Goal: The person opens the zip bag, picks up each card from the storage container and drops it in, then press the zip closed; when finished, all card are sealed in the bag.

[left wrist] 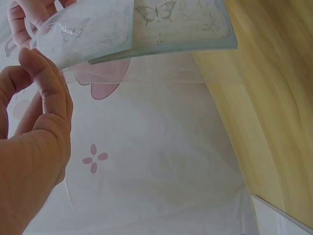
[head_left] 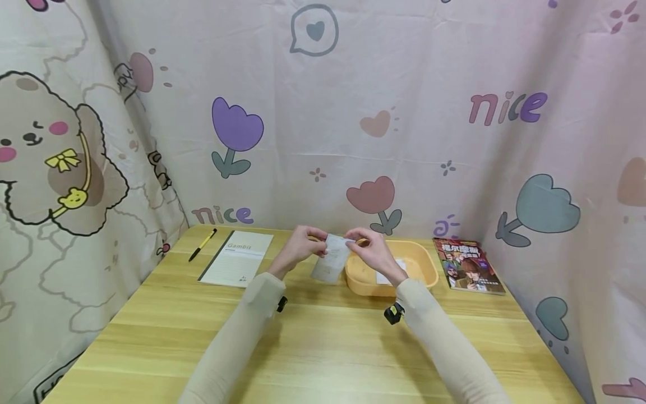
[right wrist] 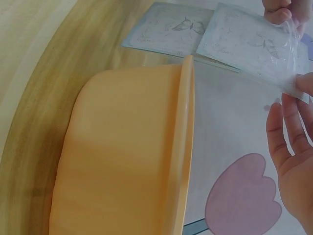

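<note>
A clear plastic bag (head_left: 331,261) hangs between the two hands in the head view, above the table just left of the yellow basin. Pale note sheets with a grey butterfly print (left wrist: 168,24) lie inside it in two overlapping stacks, as the left wrist view shows. My left hand (head_left: 301,247) pinches the bag's upper left edge between thumb and fingers. At the upper right corner, my right hand (head_left: 372,249) pinches the plastic; in the right wrist view its other fingers (right wrist: 278,137) spread loosely below.
The yellow basin (head_left: 365,288) stands under the right forearm, with a white paper piece (head_left: 382,278) in it. Left on the table lie a notebook (head_left: 237,261) and a black-and-yellow pen (head_left: 203,245). A comic magazine (head_left: 469,266) lies right of the basin. A printed curtain (head_left: 313,112) hangs behind.
</note>
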A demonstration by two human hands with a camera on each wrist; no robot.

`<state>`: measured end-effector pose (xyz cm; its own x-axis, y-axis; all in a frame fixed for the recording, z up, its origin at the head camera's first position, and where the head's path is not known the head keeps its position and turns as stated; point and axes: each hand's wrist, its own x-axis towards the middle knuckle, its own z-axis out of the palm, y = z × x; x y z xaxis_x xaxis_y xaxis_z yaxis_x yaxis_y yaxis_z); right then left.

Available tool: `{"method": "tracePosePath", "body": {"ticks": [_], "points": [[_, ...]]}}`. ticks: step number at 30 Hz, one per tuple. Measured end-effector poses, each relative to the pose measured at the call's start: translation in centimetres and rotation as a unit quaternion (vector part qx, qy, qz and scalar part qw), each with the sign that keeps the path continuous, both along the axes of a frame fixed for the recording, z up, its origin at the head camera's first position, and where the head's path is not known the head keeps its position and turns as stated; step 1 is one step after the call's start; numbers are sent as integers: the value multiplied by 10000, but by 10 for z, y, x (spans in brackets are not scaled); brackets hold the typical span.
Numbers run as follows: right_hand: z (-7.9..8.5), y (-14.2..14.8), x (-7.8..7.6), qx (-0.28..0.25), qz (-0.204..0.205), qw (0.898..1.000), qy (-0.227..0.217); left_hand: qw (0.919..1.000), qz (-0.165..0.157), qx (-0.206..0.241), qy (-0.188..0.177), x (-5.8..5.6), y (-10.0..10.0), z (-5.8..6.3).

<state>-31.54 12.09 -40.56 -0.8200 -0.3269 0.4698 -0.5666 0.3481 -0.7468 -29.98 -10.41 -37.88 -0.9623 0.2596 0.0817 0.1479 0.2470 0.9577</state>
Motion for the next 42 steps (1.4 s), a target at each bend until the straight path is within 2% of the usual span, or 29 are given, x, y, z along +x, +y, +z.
{"method": "tracePosePath", "body": {"ticks": [10,17,30,36,42], "points": [[-2,0,0,86,125,9995,268,9999,108,27,8,4,-2,3],[-3,2,0,284,93,9994,150,9999,17,77,65,5,-2,5],[-5,6,1,149,147,9997,124,9998,-77,129,87,4,-2,3],[-4,10,1,-15,70,10000,-43,9999,-57,120,65,3,-4,3],[3,18,4,-148,114,9988,-454,9999,82,84,-1,4,-6,5]]}}
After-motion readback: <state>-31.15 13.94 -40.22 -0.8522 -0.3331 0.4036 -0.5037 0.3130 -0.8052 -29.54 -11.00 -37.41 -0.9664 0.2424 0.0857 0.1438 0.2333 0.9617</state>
